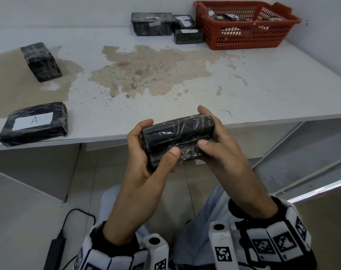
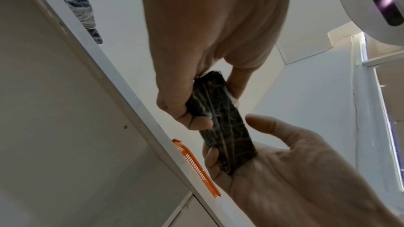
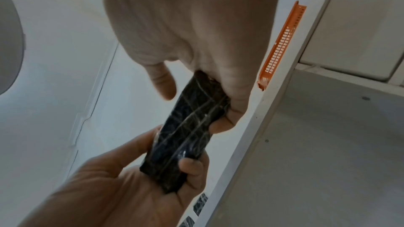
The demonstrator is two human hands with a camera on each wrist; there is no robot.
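Note:
Both hands hold one black package (image 1: 177,137) wrapped in clear film, just in front of the white table's (image 1: 263,84) near edge and above my lap. My left hand (image 1: 144,152) grips its left end, thumb on the near face and fingers curled over the far side. At the right end, my right hand (image 1: 216,145) grips it the same way. In the left wrist view the package (image 2: 220,122) runs from my left hand's (image 2: 273,170) palm up into my right hand (image 2: 196,92). The right wrist view shows the package (image 3: 190,135) between both hands.
A black package labelled A (image 1: 34,122) lies at the table's front left, another (image 1: 42,62) behind it. Three more (image 1: 152,24) sit at the back beside a red basket (image 1: 243,38) holding several packages. A brown stain (image 1: 146,71) covers the middle. A power adapter (image 1: 55,250) lies on the floor.

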